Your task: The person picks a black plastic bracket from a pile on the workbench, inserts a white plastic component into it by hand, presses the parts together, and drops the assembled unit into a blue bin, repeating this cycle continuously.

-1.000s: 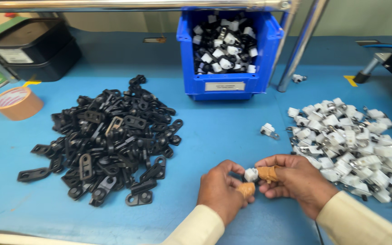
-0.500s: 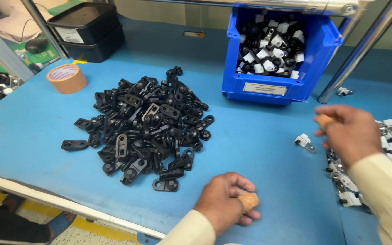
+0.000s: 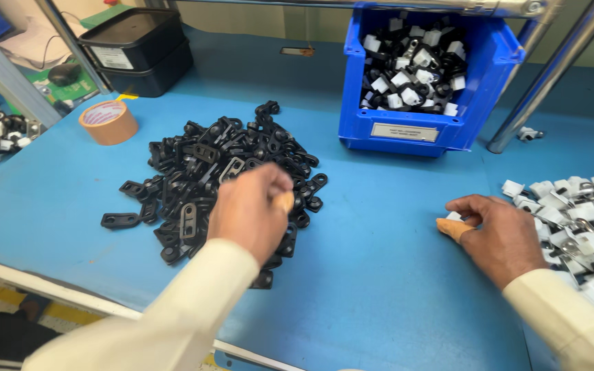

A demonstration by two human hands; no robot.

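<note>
Hands work apart: the left hand [image 3: 249, 206] hovers, fingers curled, over the heap of black brackets [image 3: 218, 175]; whether it grips one cannot be told. The right hand [image 3: 496, 233], loosely open, touches a white clip [image 3: 454, 216] at the near edge of the white clip pile [image 3: 579, 220]. A blue bin [image 3: 421, 130] stands beyond, between both.

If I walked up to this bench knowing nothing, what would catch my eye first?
Probably the big heap of black clips in the middle of the blue table, with the left hand over its near edge. Then the blue bin of black and white parts at the back, and the pile of white parts on the right, where the right hand rests.
</note>
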